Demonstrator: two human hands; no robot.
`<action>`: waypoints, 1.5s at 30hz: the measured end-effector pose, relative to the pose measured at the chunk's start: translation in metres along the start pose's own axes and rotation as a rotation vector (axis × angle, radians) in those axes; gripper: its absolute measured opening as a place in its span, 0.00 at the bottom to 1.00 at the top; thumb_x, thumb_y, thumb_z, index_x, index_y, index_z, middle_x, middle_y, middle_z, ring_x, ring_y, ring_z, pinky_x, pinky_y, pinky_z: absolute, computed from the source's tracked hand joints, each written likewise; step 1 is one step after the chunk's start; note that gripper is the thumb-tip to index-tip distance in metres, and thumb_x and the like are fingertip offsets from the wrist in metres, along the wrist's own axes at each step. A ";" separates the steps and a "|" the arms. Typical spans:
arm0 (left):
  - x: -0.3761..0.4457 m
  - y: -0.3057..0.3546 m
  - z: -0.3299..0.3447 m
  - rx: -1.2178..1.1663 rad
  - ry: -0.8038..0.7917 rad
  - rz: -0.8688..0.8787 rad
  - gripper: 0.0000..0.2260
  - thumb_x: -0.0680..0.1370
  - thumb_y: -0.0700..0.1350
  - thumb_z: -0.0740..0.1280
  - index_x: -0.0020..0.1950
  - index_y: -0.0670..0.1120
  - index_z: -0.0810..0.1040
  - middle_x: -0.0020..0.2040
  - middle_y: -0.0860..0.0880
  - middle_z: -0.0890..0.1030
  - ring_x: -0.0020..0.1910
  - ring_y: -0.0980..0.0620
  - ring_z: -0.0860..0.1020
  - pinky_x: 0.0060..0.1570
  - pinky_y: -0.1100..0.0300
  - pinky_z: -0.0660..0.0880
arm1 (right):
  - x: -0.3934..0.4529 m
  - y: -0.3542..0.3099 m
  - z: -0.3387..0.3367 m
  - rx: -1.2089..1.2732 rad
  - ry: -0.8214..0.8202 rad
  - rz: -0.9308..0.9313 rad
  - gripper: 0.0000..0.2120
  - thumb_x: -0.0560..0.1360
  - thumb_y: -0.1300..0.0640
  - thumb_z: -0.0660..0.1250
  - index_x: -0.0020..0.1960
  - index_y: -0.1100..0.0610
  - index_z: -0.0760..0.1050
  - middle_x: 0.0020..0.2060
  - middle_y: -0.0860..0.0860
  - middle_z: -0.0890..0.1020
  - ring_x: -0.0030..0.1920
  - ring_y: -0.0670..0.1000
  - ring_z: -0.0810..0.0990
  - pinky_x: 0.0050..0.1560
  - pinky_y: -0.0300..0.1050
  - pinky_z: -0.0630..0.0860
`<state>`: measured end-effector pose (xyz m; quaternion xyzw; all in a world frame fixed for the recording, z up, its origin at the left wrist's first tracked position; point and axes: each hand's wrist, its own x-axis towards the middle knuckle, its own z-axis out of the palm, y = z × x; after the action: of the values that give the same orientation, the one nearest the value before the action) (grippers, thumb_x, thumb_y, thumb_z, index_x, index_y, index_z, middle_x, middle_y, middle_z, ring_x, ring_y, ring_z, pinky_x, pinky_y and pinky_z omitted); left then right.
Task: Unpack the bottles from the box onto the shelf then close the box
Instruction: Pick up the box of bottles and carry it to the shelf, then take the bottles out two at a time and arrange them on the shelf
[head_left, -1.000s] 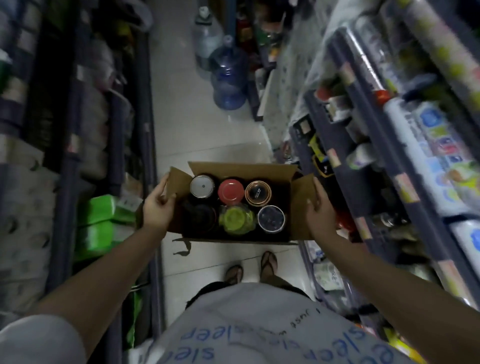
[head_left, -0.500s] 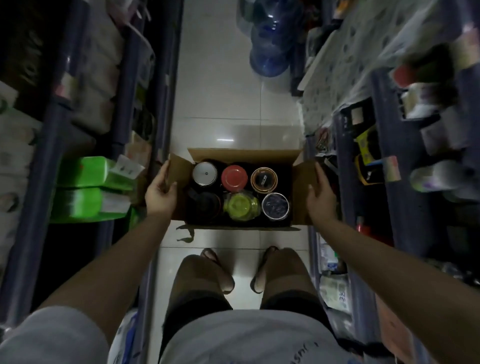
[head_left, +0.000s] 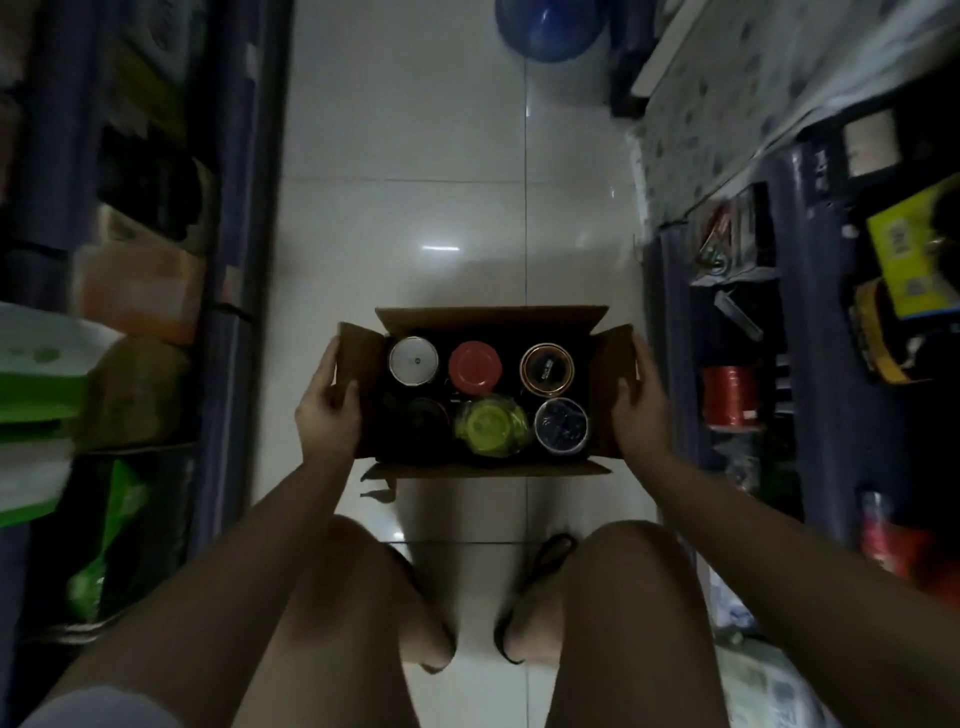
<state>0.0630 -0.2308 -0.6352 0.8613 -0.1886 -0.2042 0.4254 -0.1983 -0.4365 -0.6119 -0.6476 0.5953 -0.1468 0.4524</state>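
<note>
An open cardboard box hangs over the tiled aisle floor, its flaps spread outward. Inside stand several bottles seen from above: a white lid, a red lid, a gold-rimmed dark lid, a black lid, a yellow-green lid and a dark blue lid. My left hand grips the box's left side and flap. My right hand grips its right side. The box's underside is hidden.
Dark shelving with cartons and green packs lines the left. The right shelving holds a red spool, yellow packs and small goods. A blue water jug stands on the floor ahead. My bent knees and sandalled feet are below the box.
The box has come down lower toward the floor, still between both hands. My knees have bent and the view has tilted further down.
</note>
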 end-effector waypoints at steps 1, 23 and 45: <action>0.004 -0.015 0.015 -0.007 0.006 -0.001 0.25 0.78 0.35 0.62 0.74 0.49 0.68 0.68 0.57 0.71 0.66 0.61 0.69 0.63 0.77 0.64 | 0.012 0.016 0.010 -0.013 -0.005 0.001 0.28 0.79 0.68 0.55 0.75 0.48 0.59 0.68 0.52 0.71 0.61 0.42 0.68 0.62 0.37 0.66; 0.015 -0.112 0.096 0.196 -0.104 -0.052 0.26 0.80 0.45 0.62 0.76 0.58 0.61 0.70 0.57 0.72 0.65 0.58 0.73 0.64 0.65 0.71 | 0.035 0.137 0.072 -0.101 -0.091 0.032 0.28 0.81 0.57 0.56 0.77 0.47 0.49 0.69 0.55 0.71 0.57 0.45 0.71 0.56 0.39 0.70; -0.057 -0.027 0.173 -0.172 -0.430 -0.329 0.23 0.76 0.43 0.70 0.70 0.52 0.71 0.69 0.51 0.72 0.69 0.53 0.70 0.68 0.48 0.71 | -0.005 0.119 0.070 -0.027 -0.256 0.121 0.32 0.74 0.54 0.69 0.74 0.48 0.60 0.71 0.51 0.68 0.68 0.49 0.68 0.61 0.37 0.66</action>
<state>-0.0696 -0.3006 -0.7417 0.7778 -0.1141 -0.4640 0.4083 -0.2248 -0.3893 -0.7387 -0.6298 0.5727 -0.0275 0.5240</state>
